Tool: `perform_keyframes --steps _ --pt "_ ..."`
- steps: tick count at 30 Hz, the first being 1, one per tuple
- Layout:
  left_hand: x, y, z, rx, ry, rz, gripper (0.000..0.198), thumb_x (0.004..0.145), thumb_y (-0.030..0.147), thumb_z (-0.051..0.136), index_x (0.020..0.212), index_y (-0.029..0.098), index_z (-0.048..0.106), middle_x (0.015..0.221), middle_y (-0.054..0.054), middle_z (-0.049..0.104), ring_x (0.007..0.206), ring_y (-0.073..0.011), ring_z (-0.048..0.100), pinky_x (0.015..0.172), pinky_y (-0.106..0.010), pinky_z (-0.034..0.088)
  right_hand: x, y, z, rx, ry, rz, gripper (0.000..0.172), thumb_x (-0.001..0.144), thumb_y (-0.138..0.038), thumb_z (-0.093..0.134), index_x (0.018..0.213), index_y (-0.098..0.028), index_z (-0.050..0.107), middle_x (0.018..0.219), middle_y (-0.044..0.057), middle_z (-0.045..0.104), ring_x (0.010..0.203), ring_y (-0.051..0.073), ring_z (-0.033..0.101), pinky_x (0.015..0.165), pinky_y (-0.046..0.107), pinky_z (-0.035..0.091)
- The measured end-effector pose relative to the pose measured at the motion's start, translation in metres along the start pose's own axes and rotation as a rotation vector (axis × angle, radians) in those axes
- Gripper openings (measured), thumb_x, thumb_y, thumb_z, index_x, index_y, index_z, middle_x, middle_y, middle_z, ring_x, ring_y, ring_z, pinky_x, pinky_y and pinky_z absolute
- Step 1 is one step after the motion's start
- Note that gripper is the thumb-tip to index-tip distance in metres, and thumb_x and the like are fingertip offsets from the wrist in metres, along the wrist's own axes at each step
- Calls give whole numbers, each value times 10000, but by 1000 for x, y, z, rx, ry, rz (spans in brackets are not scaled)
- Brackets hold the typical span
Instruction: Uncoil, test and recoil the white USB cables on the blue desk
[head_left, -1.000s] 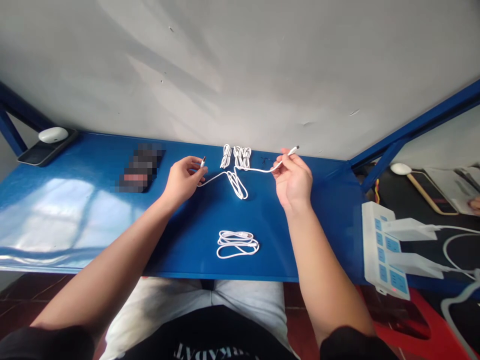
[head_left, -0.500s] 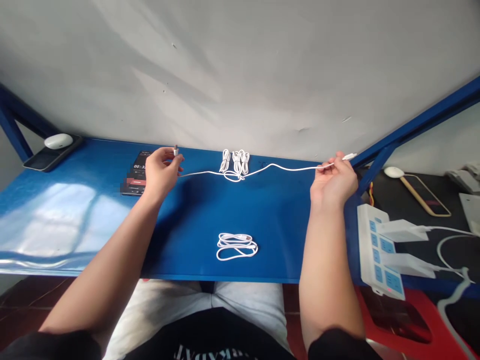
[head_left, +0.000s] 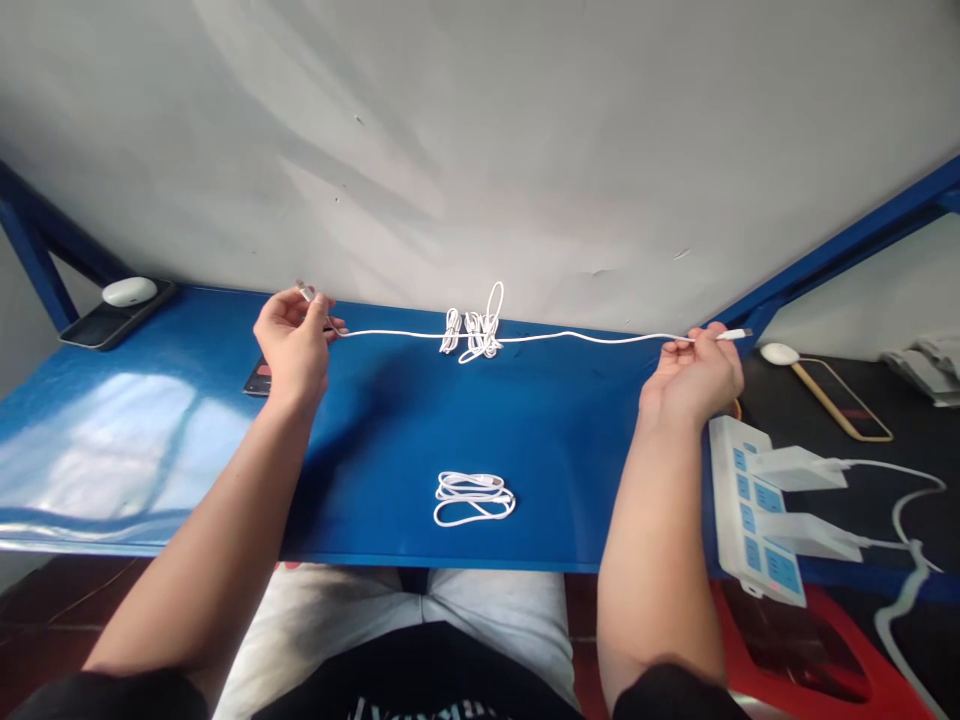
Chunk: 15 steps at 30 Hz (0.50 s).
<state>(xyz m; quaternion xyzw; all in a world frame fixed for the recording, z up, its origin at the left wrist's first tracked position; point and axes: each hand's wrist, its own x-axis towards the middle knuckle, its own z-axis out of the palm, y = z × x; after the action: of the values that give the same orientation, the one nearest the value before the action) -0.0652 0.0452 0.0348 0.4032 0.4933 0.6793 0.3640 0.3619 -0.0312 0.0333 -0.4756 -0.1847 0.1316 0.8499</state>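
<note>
A white charging cable point(head_left: 592, 340) stretches between my hands above the blue table point(head_left: 390, 430), with a looped tangle at its middle. My left hand point(head_left: 294, 335) pinches it near the metal-tipped plug at one end. Near the other plug, my right hand point(head_left: 694, 375) is closed around the cable, the white connector sticking out to the right. Behind the tangle lie small coiled cables point(head_left: 451, 331) by the wall, partly covered by the loop. Closer to me rests another loosely coiled white cable point(head_left: 472, 498).
A phone point(head_left: 259, 378) is mostly hidden behind my left hand. At the far left, a white earbud case point(head_left: 129, 291) sits on a dark pad point(head_left: 101, 325). On the right are a power strip point(head_left: 739, 520) with two plugged-in chargers and another phone point(head_left: 844, 400).
Both hands have moved farther apart, left hand leftward and right hand rightward. The cable is straighter, and a loop at its middle now stands up.
</note>
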Motion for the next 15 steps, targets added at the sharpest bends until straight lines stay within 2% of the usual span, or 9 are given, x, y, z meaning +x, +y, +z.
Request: perform_keyframes --steps 3,5,8,11,15 --pt "-1 -3 3 -38 -61 -31 299 765 393 816 918 227 620 845 2 698 618 -90 640 567 -223 513 -8 2 8 32 6 45 100 826 -142 637 879 -227 628 850 -2 551 712 100 584 710 254 571" --pt "-6 -6 7 -21 -153 -79 289 767 373 808 922 208 628 828 -6 691 607 -99 639 566 -234 525 -17 4 16 8 -16 104 80 842 -169 640 912 -205 630 827 -15 537 701 90 582 713 253 575" --pt "-19 -11 14 70 -334 -156 275 770 334 802 942 176 657 820 -30 692 598 -111 635 546 -244 530 -31 7 28 -67 -126 216 133 841 -213 666 971 -185 658 821 -17 561 701 87 591 682 248 566" --pt "-34 -18 21 167 -499 -219 275 768 323 814 943 154 686 831 -60 701 588 -123 641 518 -243 524 -44 8 34 -144 -308 329 209 796 -237 725 987 -157 695 753 -18 578 654 88 573 609 226 515" --pt "-48 -25 26 227 -599 -248 288 722 313 861 911 152 714 810 -59 685 587 -139 651 485 -237 514 -58 11 33 -451 -688 440 224 767 -238 746 964 -133 733 692 10 647 546 94 522 512 230 427"
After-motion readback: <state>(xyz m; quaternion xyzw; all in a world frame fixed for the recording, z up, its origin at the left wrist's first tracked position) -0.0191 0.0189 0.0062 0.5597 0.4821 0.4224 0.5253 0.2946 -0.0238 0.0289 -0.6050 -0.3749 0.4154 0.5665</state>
